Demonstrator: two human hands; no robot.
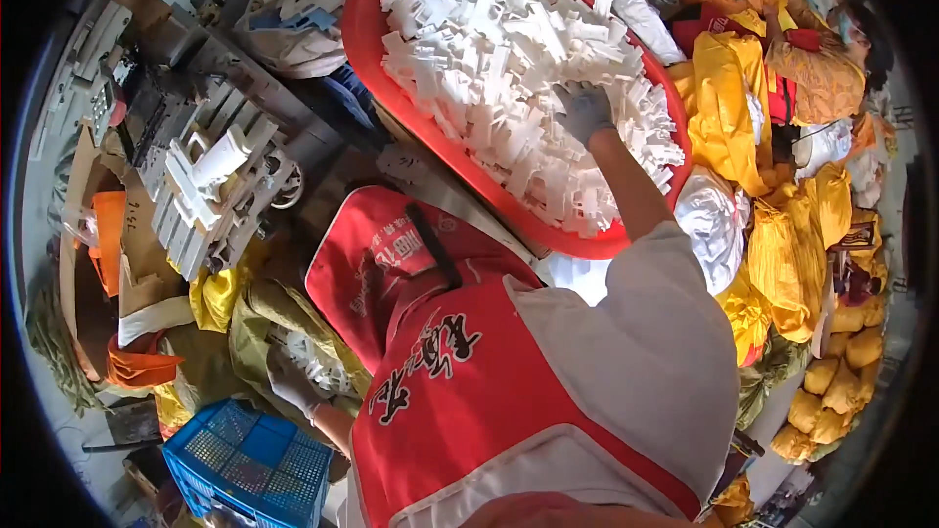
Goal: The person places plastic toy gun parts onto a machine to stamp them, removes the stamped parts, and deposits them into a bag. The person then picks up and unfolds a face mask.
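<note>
My right hand (585, 111), in a grey glove, reaches over the large red tub (364, 15) and rests on the heap of white plastic pieces (504, 88) that fills it. Its fingers look spread, and no piece shows in its grip. Low on the left, my left hand (291, 383), also gloved, is at the mouth of an olive-green sack (259, 328). Similar white pieces (321, 362) lie in that sack beside the hand. The fingers of my left hand are too small and dim to make out.
A blue plastic crate (249, 460) stands beside the sack. Left of me is a bench with white plastic parts (220, 161) and a cardboard box (142, 244). Yellow sacks (792, 244) crowd the right, where another person (822, 64) works. A pale sack (303, 20) adjoins the tub.
</note>
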